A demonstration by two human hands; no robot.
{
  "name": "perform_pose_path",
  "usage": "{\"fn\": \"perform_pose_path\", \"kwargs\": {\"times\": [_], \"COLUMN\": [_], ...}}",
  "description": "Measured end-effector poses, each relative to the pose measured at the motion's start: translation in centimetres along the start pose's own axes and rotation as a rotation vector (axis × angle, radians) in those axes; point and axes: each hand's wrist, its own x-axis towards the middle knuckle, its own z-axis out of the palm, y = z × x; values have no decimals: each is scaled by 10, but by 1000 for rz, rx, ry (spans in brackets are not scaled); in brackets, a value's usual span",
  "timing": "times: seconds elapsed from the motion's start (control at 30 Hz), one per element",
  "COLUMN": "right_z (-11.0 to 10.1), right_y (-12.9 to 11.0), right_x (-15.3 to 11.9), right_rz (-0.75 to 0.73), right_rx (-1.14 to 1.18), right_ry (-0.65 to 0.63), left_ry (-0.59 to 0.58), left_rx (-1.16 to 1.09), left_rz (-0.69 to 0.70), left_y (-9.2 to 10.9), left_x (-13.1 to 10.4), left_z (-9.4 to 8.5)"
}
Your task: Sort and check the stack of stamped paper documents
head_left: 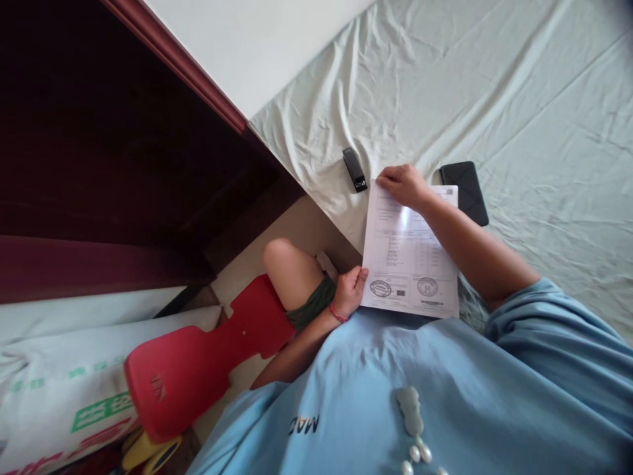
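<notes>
A printed paper document (410, 237) with a table of text and two round stamps lies at the bed's edge, in front of my chest. My left hand (351, 290) is closed on its lower left edge, thumb on top. At its upper left corner, my right hand (404, 188) pinches the sheet; the forearm crosses over the page's right side. Whether there is more than one sheet I cannot tell. Just beyond the corner, near my right fingers, rests a black stapler (355, 170). A black phone-like case (465, 191) lies right of the paper, partly behind my right forearm.
A wrinkled pale green sheet (534, 99) covers the bed. To the left are a dark red wooden cabinet (123, 132), a red plastic chair (182, 369) and a white printed sack (59, 382). Yellow-and-black objects (148, 455) sit at the lower left.
</notes>
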Motion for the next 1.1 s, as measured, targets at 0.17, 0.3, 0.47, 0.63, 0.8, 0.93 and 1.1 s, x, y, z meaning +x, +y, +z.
{"fn": "perform_pose_path", "kwargs": {"times": [0.17, 0.3, 0.47, 0.63, 0.8, 0.93, 1.1], "right_z": [-6, -7, -1, 4, 4, 5, 4], "right_y": [8, 16, 25, 28, 30, 30, 28], "right_x": [4, 4, 2, -1, -5, -10, -12], "right_rz": [35, 50, 97, 90, 85, 79, 34], "right_rx": [36, 76, 127, 127, 119, 106, 96], "right_ry": [51, 58, 45, 34, 13, -3, -3], "left_ry": [-118, -240, -372, -236, -305, -349, -380], "left_rx": [-8, -71, -113, -13, -74, -54, 160], "left_rz": [-53, -75, -64, -125, -162, -142, -81], "left_y": [-9, -2, 12, 2, -2, -11, -39], "left_x": [-17, -28, -37, -41, -49, -51, -50], "left_z": [-3, -17, -35, -38, -40, -39, -38]}}
